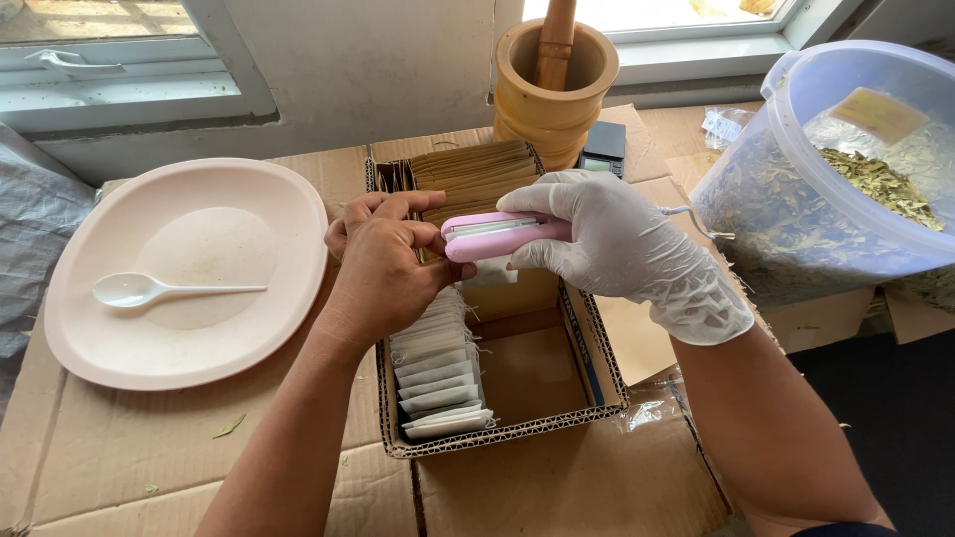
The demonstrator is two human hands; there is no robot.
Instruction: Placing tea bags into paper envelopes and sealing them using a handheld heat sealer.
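Observation:
My right hand (617, 244), in a white glove, grips a small pink and white handheld sealer (492, 237) above an open cardboard box (582, 343). My bare left hand (383, 264) pinches something at the sealer's left tip; the pinched item is hidden by my fingers. Below the hands, a row of white tea bags (438, 373) stands on edge along the box's left side. A stack of brown paper envelopes (476, 174) fills the far end of the box.
A pale round plate (269, 298) with a white plastic spoon (149, 289) lies at left on flattened cardboard. A wooden mortar with pestle (553, 80) and a small black scale (604, 147) stand behind the box. A clear tub of dried leaves (846, 179) leans at right.

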